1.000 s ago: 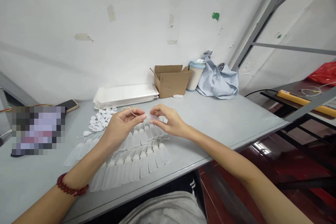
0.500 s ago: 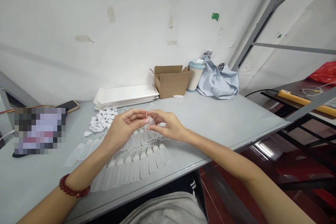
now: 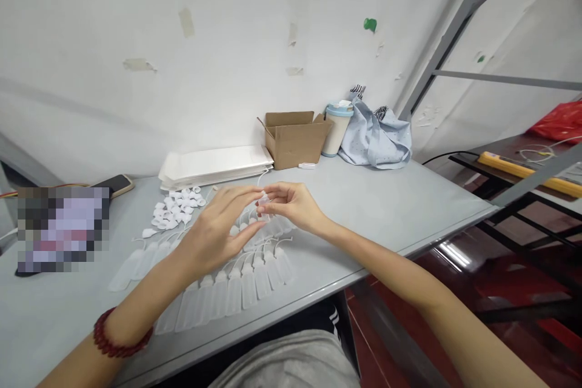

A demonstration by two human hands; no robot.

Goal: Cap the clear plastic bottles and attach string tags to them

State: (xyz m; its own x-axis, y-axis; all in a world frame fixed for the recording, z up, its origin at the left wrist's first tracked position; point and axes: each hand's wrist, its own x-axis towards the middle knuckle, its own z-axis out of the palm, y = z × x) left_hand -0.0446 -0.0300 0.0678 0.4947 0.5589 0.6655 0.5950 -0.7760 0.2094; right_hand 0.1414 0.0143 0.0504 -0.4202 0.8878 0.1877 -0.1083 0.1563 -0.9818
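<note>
My right hand (image 3: 293, 205) pinches a small translucent plastic bottle (image 3: 264, 205) between thumb and fingers, above the table. A thin white strap rises from the top of this bottle. Around its left side reaches my left hand (image 3: 222, 221), thumb and fingers apart; whether its fingertips touch the bottle is hard to see. Below the hands, rows of similar flat translucent bottles (image 3: 234, 291) with thin white straps lie on the grey table (image 3: 377, 212). A pile of small white caps (image 3: 175, 209) sits beyond my left wrist.
A stack of white sheets or flat boxes (image 3: 213, 165) lies along the wall beside an open cardboard box (image 3: 297, 142). Further right stand a lidded cup (image 3: 334, 133) and a light blue cloth bag (image 3: 379, 139). A phone (image 3: 120, 183) rests at the back left.
My left fingers have opened and drawn back from the bottle top, with the thumb dropping lower. My right hand keeps hold of the bottle, which has shifted slightly.
</note>
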